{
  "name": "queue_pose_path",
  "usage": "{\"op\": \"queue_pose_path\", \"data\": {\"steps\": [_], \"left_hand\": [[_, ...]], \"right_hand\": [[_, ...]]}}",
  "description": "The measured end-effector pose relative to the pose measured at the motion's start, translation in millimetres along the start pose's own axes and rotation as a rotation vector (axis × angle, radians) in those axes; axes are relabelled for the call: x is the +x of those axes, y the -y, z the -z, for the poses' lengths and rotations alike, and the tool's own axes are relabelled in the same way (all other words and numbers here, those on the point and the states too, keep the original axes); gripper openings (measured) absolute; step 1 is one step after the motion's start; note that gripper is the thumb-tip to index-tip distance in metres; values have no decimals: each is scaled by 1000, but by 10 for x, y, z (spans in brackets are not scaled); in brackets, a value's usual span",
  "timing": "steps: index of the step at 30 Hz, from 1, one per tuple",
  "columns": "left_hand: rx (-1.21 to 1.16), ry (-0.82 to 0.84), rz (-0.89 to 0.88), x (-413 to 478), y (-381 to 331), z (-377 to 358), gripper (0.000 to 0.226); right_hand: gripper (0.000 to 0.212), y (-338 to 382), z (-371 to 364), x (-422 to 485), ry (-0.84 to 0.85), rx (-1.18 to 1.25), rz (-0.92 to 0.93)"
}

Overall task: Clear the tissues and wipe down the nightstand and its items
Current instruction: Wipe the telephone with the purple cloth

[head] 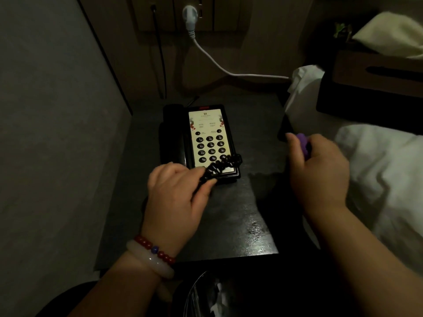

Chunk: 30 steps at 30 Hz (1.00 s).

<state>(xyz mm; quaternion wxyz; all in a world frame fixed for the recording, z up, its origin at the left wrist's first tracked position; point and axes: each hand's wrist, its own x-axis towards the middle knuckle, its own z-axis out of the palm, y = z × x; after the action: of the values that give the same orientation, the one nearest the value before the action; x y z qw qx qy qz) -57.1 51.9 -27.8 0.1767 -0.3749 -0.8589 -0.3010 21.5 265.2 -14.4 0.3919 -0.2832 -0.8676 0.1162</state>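
phone (209,138) 1 | bead string (219,167) 1, left hand (176,197) | cloth (303,143) 1, right hand (320,177)

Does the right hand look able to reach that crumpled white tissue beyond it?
Probably yes: the tissue lies just beyond the right hand, nothing visibly blocking, though that hand grips a purple cloth.

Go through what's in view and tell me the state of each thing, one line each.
Left hand: grips the bead string over the phone, at its lower end.
Right hand: grips the purple cloth.
Phone: handset on its cradle.
Plug: plugged in.
Nightstand: top streaked wet near the front.
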Motion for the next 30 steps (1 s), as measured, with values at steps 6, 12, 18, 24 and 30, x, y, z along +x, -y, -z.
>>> {"op": "queue_pose_path", "data": {"steps": [6,12,18,24,30], "left_hand": [[12,30,116,28,157,-44,35],[-99,44,255,84,301,-138,38],[-183,180,399,253,339,-246,46],[-331,248,542,354,389,-325,62],[-464,159,523,385,458,-365,64]], "right_hand": [[20,286,-92,-144,310,257,93],[22,536,-285,-204,451,314,122],[35,667,-651,-119,567,388,-59],[49,661,-874,-66,637,524,-265],[44,693,-930,-52,579,519,-295]]}}
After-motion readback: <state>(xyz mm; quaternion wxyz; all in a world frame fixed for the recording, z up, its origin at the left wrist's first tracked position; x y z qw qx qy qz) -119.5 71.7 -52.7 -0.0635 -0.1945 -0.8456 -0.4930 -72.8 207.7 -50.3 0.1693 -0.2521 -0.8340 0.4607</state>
